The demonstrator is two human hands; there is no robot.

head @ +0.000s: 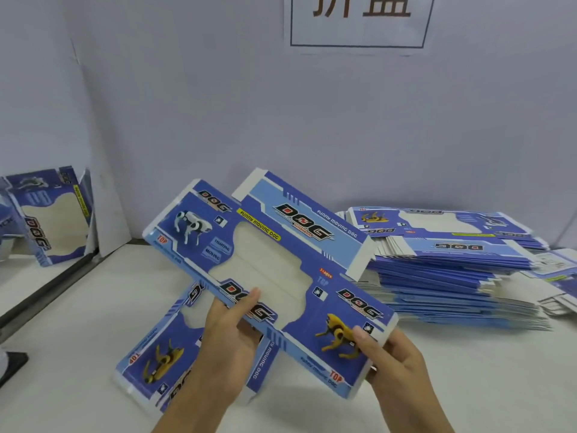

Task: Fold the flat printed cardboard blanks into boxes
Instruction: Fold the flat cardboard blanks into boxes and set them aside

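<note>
Packing workshop: stacked blanks [452,270]

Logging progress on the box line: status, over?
Left hand and right hand both grip the held blank, still flat, raised above table. Another blank lies beneath. Unfolded stack waits right. Nothing obstructing.

The blank [268,276] held up in the middle has "DOG" logos all over: one at its 11 o'clock corner, one at 4 o'clock above the yellow dog, and a big one on the light-blue flap at 1 o'clock. A yellow strip reads "FUNNY MOVING DOG", plus small tags "LIGHTING" and "MOVING", and red "TOP" at 9 and 5 o'clock. The stack [452,267] at 3 o'clock shows "DOG" upside down. The wall sign [362,20] at 12 o'clock has Chinese characters, cut off.
</note>
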